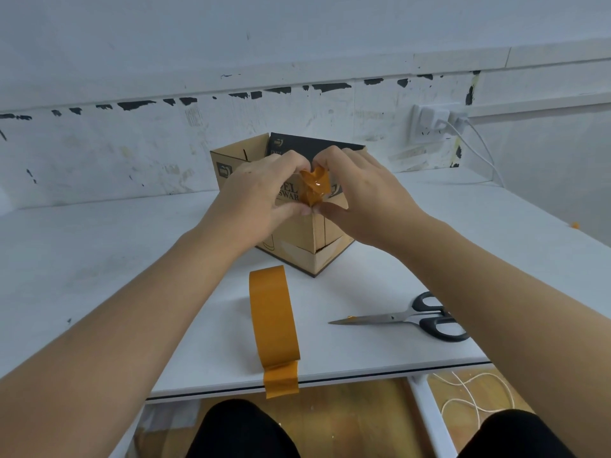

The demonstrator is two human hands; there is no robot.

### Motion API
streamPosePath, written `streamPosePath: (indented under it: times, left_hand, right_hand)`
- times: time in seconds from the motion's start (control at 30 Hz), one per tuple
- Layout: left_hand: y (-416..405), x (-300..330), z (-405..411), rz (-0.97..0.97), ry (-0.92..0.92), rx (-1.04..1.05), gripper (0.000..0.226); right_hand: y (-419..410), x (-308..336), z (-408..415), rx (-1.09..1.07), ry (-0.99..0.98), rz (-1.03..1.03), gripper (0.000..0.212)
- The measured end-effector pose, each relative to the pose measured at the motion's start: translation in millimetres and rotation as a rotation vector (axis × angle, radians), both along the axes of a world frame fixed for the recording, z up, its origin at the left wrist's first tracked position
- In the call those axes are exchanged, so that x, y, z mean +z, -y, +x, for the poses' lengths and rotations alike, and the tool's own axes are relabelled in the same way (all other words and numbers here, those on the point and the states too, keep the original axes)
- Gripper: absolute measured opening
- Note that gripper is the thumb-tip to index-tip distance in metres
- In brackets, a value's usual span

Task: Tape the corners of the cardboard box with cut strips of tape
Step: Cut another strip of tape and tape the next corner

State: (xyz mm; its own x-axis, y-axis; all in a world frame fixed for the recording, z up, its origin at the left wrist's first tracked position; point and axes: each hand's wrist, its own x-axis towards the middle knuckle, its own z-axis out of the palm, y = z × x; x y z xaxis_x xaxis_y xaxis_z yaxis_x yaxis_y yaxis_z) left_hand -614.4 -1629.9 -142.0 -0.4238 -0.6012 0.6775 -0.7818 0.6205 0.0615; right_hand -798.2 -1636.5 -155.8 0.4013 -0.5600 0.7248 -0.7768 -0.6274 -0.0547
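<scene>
Open cardboard box [317, 239], corner facing viewer. Crumpled orange tape strip [314, 186] at its near top corner. Tape roll [272, 320] upright before box.

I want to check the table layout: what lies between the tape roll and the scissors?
In the head view, only bare white table lies between the tape roll and the scissors; the scissor tips point toward the roll without touching it.

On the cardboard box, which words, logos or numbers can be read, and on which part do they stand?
"EL": near face of the cardboard box, start hidden by the left hand.
"SWAR": line below, also cut off.
Pale letters on the black flap: too blurred to read.
Small logos on box: no readable text.
Tape roll, scissors: no text.
</scene>
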Motion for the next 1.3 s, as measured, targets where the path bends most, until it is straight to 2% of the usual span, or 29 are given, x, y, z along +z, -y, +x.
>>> streamPosePath:
  times: [0.67, 0.83, 1.0, 1.1, 1.17, 1.3]
  left_hand:
    - [-1, -1, -2, -0.028, 0.061, 0.011, 0.039]
    - [-3, 0, -3, 0.036, 0.026, 0.013, 0.040]
    - [-5, 16, 6, 0.255, 0.006, -0.075, 0.033]
    - [-7, 21, 11, 0.328, 0.003, -0.133, 0.032]
    - [-10, 23, 12, 0.377, -0.050, -0.154, 0.026]
    - [-17, 29, 12, 0.271, -0.118, -0.120, 0.010]
  right_hand:
    - [-4, -2, 3, -0.036, -0.030, 0.000, 0.045]
    - [-10, 2, 4, -0.008, -0.006, 0.062, 0.039]
    - [-20, 20, -2, 0.183, 0.147, 0.303, 0.010]
    - [-25, 22, -7, 0.217, 0.133, 0.382, 0.015]
    - [-28, 22, -8, 0.248, 0.204, 0.428, 0.019]
    - [-33, 23, -7, 0.226, 0.328, 0.368, 0.016]
